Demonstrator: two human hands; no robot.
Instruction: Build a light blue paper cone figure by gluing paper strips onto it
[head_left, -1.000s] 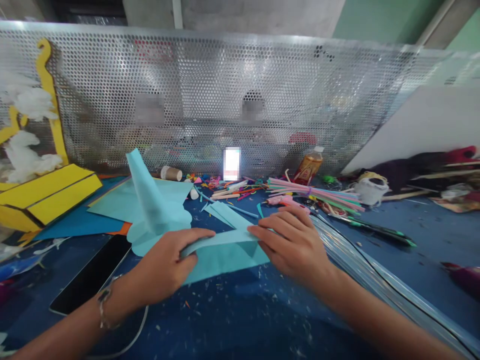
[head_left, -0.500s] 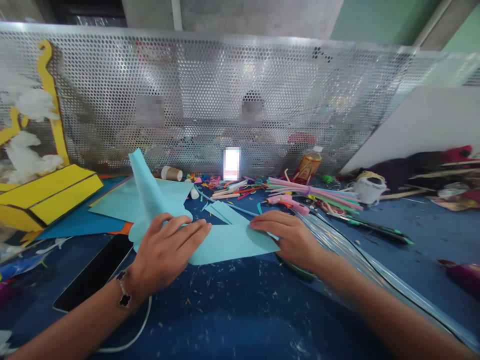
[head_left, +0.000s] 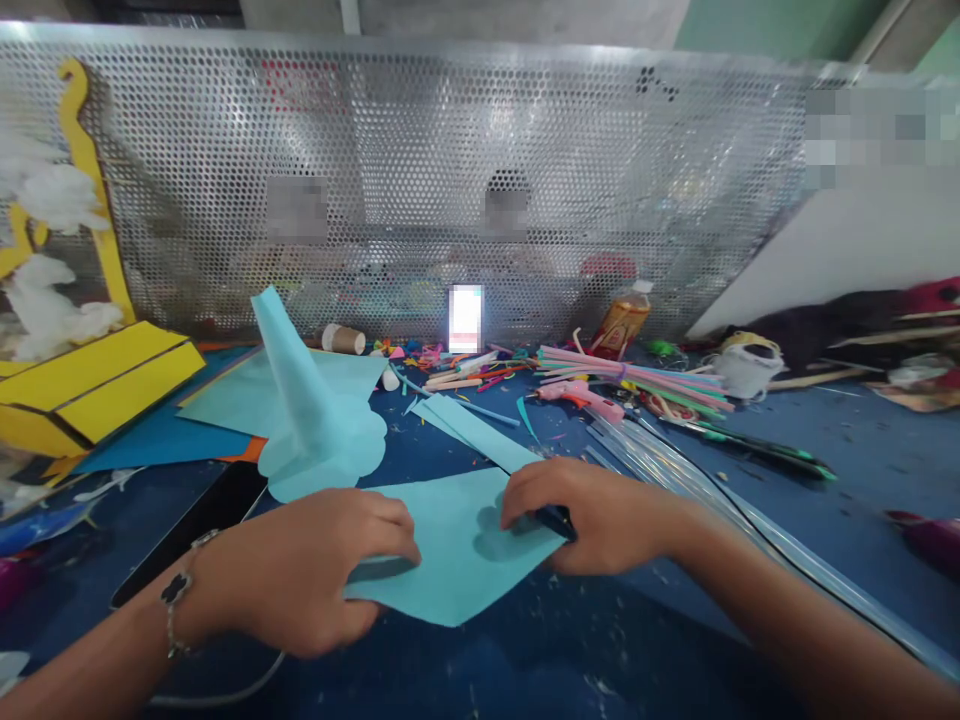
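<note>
A light blue sheet of paper (head_left: 450,545) lies between my hands, its near edge coming to a blunt point. My left hand (head_left: 307,565) has its left edge between thumb and curled fingers. At the right corner, my right hand (head_left: 577,510) grips the sheet with bent fingers; a small dark object shows beside them, too covered to name. Behind the sheet is a narrow light blue paper strip (head_left: 480,435), running under my right fingers. To the left stands a light blue paper cone (head_left: 292,370) on a scalloped paper base (head_left: 360,440).
A black phone (head_left: 187,525) lies beside my left forearm. Farther back are a pink glue gun (head_left: 581,397), a bundle of pastel sticks (head_left: 637,378), a drink bottle (head_left: 625,320) and a paper cup (head_left: 345,339). A yellow cardboard model (head_left: 112,385) stands left; clear plastic tubes (head_left: 697,500) lie right.
The paper has turned and come nearer to me, no longer lying flat under my fingers. My left hand has moved down and left to its edge, uncovering the scalloped base.
</note>
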